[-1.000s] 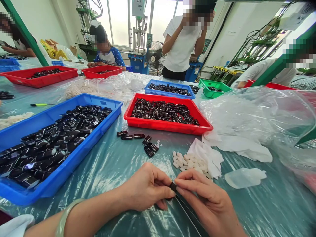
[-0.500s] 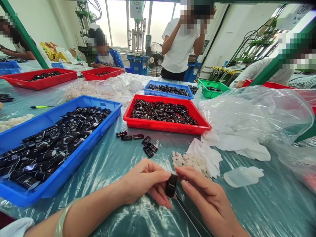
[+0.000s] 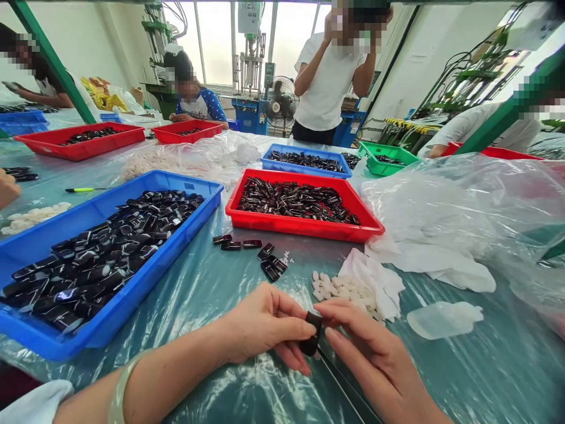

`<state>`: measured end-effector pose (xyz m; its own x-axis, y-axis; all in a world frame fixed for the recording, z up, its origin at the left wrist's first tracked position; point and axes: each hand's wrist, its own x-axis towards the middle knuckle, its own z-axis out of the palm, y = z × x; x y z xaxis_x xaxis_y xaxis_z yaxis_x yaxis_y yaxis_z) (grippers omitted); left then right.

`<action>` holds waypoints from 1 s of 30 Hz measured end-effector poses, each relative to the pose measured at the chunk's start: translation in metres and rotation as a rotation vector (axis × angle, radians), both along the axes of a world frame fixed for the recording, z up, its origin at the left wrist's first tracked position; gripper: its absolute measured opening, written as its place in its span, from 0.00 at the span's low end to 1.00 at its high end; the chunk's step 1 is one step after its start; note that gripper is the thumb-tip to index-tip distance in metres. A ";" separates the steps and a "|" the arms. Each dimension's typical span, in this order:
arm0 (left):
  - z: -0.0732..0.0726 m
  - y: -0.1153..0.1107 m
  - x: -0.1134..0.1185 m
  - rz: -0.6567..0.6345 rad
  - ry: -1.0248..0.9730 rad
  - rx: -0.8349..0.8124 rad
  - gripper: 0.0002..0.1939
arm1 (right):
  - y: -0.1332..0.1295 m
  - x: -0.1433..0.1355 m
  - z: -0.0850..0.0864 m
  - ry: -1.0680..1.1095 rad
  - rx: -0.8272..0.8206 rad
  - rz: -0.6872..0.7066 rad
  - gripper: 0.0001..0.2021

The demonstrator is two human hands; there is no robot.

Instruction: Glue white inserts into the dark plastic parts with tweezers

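Observation:
A small glossy black plastic piece (image 3: 311,341) is pinched upright between the thumb and fingers of my left hand (image 3: 265,324). My right hand (image 3: 375,353) is at the piece's right edge, its index fingertip at the top corner and its thumb just below. Under the right palm run thin metal tweezers (image 3: 342,380), their tip near the bottom of the piece; the fingers around them are mostly hidden. Several similar black pieces (image 3: 271,266) lie loose on the plastic-covered table beyond my hands. A pile of small whitish pieces (image 3: 339,288) sits beside a white cloth (image 3: 375,280).
A blue tray (image 3: 176,247) of black pieces stands at left, a red tray (image 3: 304,231) of them ahead. A translucent bottle (image 3: 444,321) lies at right, near crumpled clear plastic (image 3: 463,200). Farther back are more trays, a standing person (image 3: 329,82) and a fan (image 3: 280,103).
The black piece has tilted, and my left thumb now lies farther across its face. My right fingers remain close at its edge. The whole view has shifted slightly.

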<state>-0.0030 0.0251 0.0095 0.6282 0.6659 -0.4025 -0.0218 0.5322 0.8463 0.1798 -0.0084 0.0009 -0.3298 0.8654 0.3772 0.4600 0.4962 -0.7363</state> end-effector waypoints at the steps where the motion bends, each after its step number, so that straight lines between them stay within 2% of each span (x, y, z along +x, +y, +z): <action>1: 0.000 -0.001 0.000 -0.004 0.005 0.002 0.15 | 0.000 0.000 0.001 -0.032 0.028 0.017 0.11; 7: -0.003 -0.001 0.001 -0.034 0.006 -0.003 0.14 | 0.002 0.001 0.003 -0.229 0.174 0.060 0.11; 9: -0.002 0.001 0.001 0.002 0.013 0.009 0.14 | 0.001 0.002 0.000 -0.283 0.217 0.027 0.13; 11: 0.000 0.006 -0.001 0.093 0.011 0.043 0.13 | 0.000 0.003 -0.004 -0.335 0.236 -0.011 0.17; 13: 0.004 0.014 -0.007 0.245 0.001 0.084 0.12 | -0.001 0.003 -0.007 -0.373 0.233 -0.027 0.18; 15: 0.009 0.024 -0.018 0.450 -0.022 0.110 0.10 | -0.001 0.004 -0.009 -0.397 0.218 -0.029 0.18; 19: 0.023 0.046 -0.049 0.964 -0.176 0.181 0.06 | -0.002 0.004 -0.010 -0.410 0.204 -0.026 0.16; 22: 0.032 0.057 -0.072 1.195 -0.241 0.230 0.08 | -0.005 0.004 -0.009 -0.400 0.194 -0.008 0.15; 24: 0.036 0.060 -0.082 1.296 -0.283 0.260 0.12 | -0.006 0.005 -0.009 -0.387 0.191 -0.003 0.14; 25: 0.036 0.061 -0.085 1.331 -0.284 0.290 0.15 | -0.006 0.004 -0.008 -0.382 0.189 0.000 0.14; 27: 0.035 0.061 -0.086 1.308 -0.124 0.417 0.20 | -0.005 0.003 -0.008 -0.370 0.196 0.012 0.14; 30: 0.026 0.060 -0.078 1.073 0.279 0.601 0.21 | -0.003 0.001 -0.007 -0.346 0.217 0.032 0.13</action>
